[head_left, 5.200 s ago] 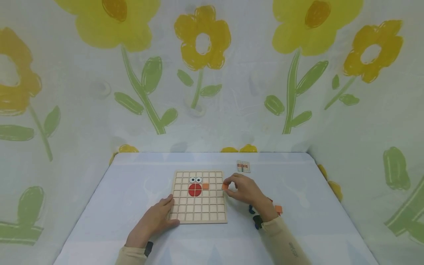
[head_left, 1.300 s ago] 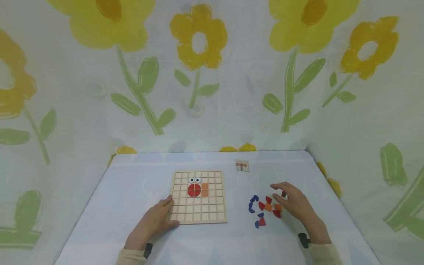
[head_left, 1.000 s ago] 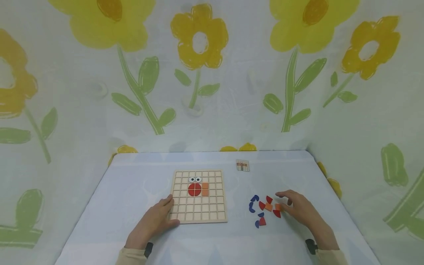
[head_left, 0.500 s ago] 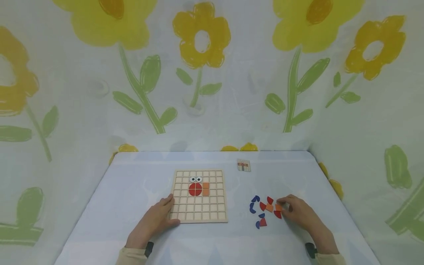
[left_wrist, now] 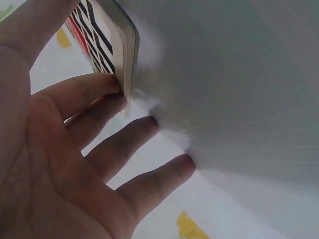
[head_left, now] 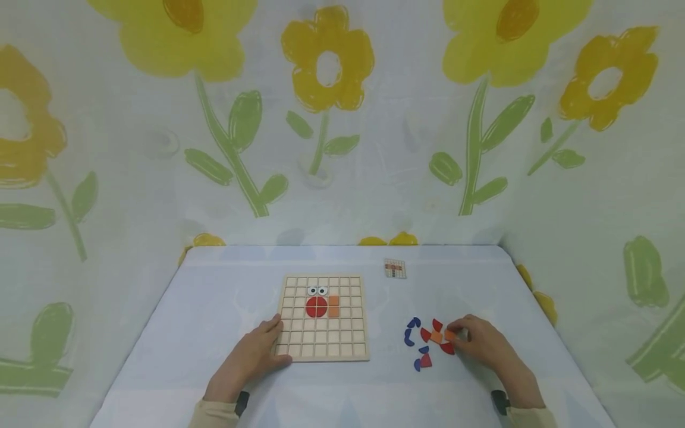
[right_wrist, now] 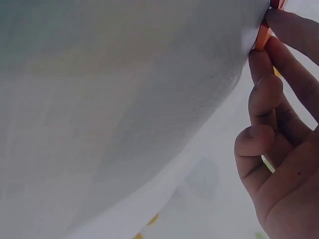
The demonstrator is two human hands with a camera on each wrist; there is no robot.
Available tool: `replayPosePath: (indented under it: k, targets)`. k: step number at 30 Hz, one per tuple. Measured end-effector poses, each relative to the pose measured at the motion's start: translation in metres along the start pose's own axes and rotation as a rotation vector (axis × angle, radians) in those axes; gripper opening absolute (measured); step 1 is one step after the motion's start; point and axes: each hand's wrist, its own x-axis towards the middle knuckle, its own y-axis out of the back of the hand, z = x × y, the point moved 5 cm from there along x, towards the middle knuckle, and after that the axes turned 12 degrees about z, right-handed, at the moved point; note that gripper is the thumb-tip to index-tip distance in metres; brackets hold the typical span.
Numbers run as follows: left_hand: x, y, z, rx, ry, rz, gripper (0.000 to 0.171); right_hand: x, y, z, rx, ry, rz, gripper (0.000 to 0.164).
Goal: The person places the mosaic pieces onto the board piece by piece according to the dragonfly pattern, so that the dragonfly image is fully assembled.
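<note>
My left hand (head_left: 251,351) rests at the left edge of a wooden grid board (head_left: 326,351), fingers spread and thumb by its front corner. In the left wrist view, fingertips touch the board's side (left_wrist: 130,55), while two other fingers (left_wrist: 172,177) lie apart from it. Set in the board are two eye tiles (head_left: 318,291), a red disc of quarter pieces (head_left: 316,307) and two orange squares (head_left: 334,306). Right of the board, my right hand (head_left: 484,342) pinches an orange square tile (head_left: 449,335) between thumb and fingertips; the right wrist view shows this orange tile (right_wrist: 262,37) at the table surface.
Beside the right hand lie several blue pieces (head_left: 409,337), red quarter pieces (head_left: 426,361) and another orange square (head_left: 436,337). A small pattern card (head_left: 395,268) lies behind them. A flower-printed cloth (head_left: 374,178) stands around the table (head_left: 214,309).
A second orange square now sits in the board, carried there by the right hand. That hand has since moved right to the loose pieces and pinched another orange square. The left hand has stayed put.
</note>
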Motion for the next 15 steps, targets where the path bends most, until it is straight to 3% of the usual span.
replayPosePath:
  k: [9, 15]
  targets:
    - [-0.0015, -0.0007, -0.0003, 0.020, -0.010, 0.001, 0.090, 0.0016, -0.0001, 0.0022, -0.015, 0.005, 0.027, 0.029]
    - [-0.0013, -0.0011, 0.0001, 0.020, -0.001, -0.005, 0.091, 0.0061, 0.0048, -0.0050, -0.025, 0.079, 0.137, 0.029]
